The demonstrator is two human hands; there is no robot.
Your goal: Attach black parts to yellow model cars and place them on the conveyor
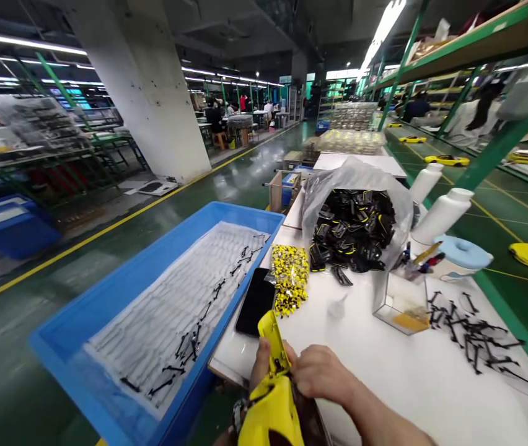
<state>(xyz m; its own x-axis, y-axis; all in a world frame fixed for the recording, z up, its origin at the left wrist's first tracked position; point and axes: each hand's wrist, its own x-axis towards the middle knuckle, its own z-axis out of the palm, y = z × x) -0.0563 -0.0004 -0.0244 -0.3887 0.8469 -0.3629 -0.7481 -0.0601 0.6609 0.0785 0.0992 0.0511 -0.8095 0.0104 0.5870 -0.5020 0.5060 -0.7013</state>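
Steadying the yellow toy car beside the table, the left hand has its grip closed on one side; the right hand has a narrow grip near the base of the raised panel, where light, even pressure would best spare the joint.

Hands: on yellow car body | bag of black parts behind

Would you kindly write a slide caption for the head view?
Left hand and right hand hold a yellow car at a white table, blue bin alongside.
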